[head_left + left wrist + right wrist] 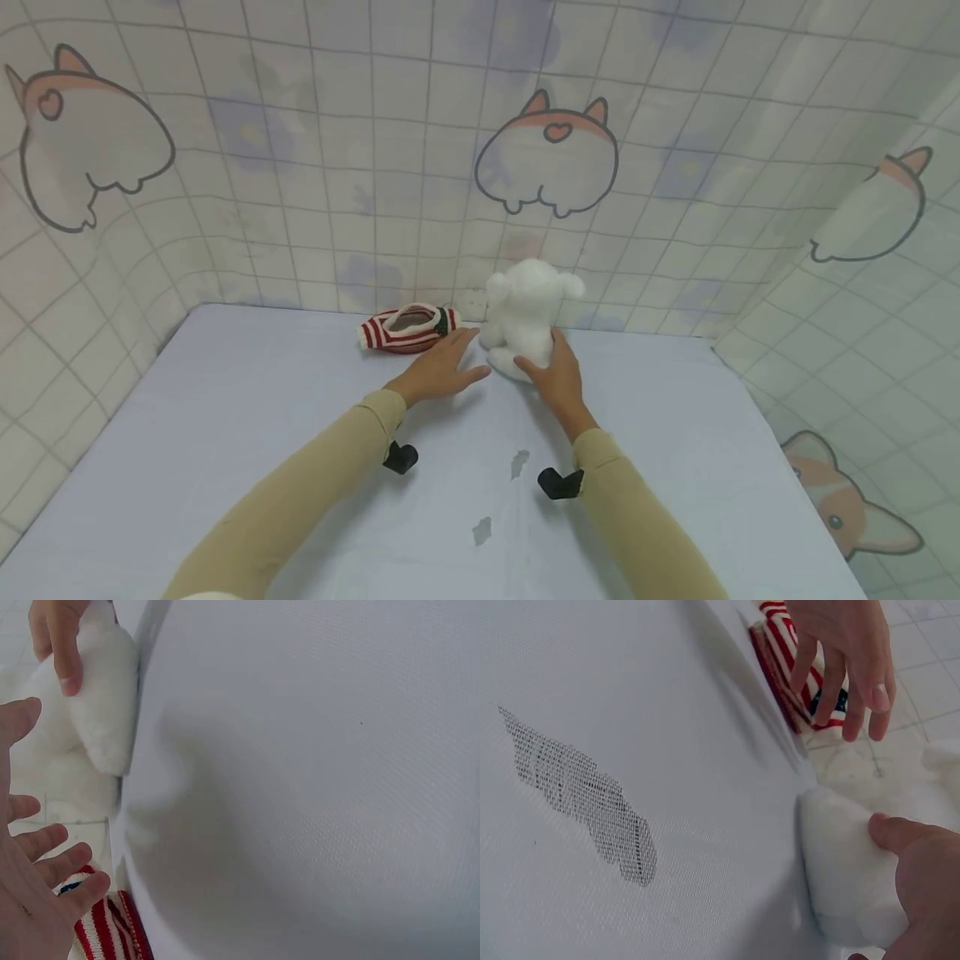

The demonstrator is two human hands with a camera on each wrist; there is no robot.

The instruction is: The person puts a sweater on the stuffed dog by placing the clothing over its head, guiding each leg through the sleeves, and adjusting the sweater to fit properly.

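Plush dog (528, 312) gripped at its base by my right hand (557, 379); left hand (442, 367) flat, fingers spread, beside striped sweater (407, 328). Next, probably: pick sweater up.

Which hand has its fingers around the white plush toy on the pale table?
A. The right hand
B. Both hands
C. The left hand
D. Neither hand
A. The right hand grips the white plush toy at its lower side, thumb pressed into the fur in the right wrist view, while the left hand is spread open beside it, in front of the red-and-white striped knitted garment.
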